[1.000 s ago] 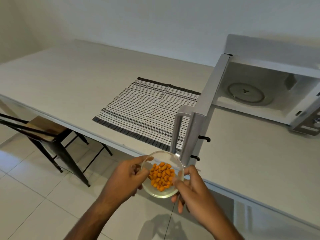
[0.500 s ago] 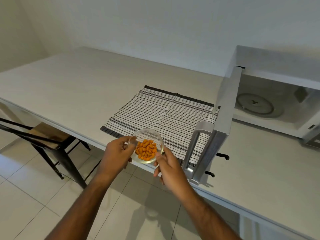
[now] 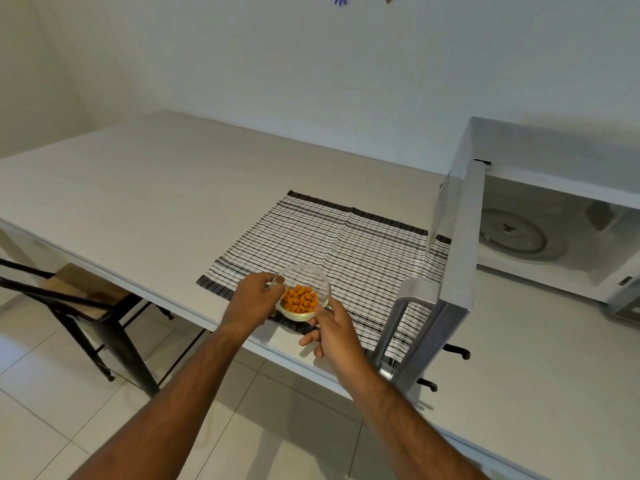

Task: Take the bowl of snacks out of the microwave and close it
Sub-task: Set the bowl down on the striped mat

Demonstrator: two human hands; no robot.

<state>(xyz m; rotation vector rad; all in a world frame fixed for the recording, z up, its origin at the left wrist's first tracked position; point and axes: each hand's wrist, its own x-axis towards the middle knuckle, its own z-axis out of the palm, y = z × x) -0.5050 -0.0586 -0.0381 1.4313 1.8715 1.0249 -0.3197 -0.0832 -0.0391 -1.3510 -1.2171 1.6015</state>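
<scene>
The small glass bowl [image 3: 308, 276] is at the near edge of the striped placemat [image 3: 346, 244], close to the front edge of the counter [image 3: 156, 188]. I cannot tell if its base already touches the cloth or is just above it. Both hands are grasping it: the left hand [image 3: 254, 301] has its thumb and fingers curled on the left rim, and the right hand [image 3: 337, 332] pinches the near-right rim, while its other fingers hang loose below.

The bowl is probably light, but it is stiff and breakable, and smooth glass can slip between dry fingers. The orange pieces [image 3: 299, 300] lie loose in it and fill only the lower part — any tilt would likely let them roll to one side and maybe over the wall. So the good place to hold is the rim on two opposite sides, or under the base, with the bowl kept level.

To the right the microwave [image 3: 554, 209] stands with its door [image 3: 457, 244] open — the door's edge is near the right hand, so the bowl should keep apart from it.
</scene>
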